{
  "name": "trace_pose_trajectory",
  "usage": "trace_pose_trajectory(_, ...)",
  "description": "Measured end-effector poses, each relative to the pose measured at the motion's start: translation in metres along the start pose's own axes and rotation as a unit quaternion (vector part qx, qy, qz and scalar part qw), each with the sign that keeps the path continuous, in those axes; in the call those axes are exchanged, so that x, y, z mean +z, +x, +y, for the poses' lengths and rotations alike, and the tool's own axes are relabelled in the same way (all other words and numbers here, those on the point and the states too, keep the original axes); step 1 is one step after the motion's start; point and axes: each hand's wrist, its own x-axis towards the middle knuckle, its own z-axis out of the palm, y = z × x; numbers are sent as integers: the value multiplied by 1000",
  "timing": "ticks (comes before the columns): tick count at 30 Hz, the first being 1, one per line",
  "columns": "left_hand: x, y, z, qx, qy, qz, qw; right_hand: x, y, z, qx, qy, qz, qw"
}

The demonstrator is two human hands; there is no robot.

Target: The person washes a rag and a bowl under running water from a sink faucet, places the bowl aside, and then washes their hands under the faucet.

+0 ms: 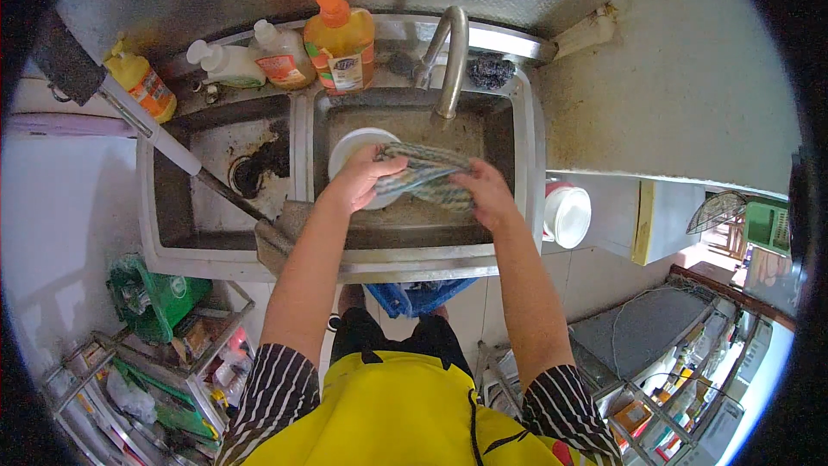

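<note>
A striped grey-green cloth point(429, 178) is stretched between my two hands over the right sink basin. My left hand point(360, 179) grips its left end, thumb on top. The right end is bunched in my right hand point(485, 195), slightly blurred. Partly hidden behind the cloth and my left hand, a white bowl point(360, 139) sits in the right basin point(496, 134). The curved metal faucet point(455, 60) rises behind the cloth; whether water runs I cannot tell.
Several pump bottles, among them a large orange one point(339, 43), line the sink's back ledge. A dark scouring pad point(492, 72) lies right of the faucet. A long pole point(164, 140) slants across the stained left basin point(203, 142). A white bucket point(567, 216) stands right of the sink.
</note>
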Motion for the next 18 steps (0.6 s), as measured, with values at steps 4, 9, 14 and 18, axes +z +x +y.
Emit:
trace_pose_trajectory(4,-19,-2,2,-21,-29,-80,996,-13,11,-1,-41,83,55,994)
trace_pose_trajectory(9,-25,0,-8,8,-78,-65,995,14,-12,-27,13,284,66,957)
trace_pose_trajectory(14,9,12,-46,12,-169,42,985,37,13,3,-110,79,45,990)
trace_pose_trajectory(18,81,18,-72,71,66,223,970,57,49,64,-204,-167,175,949)
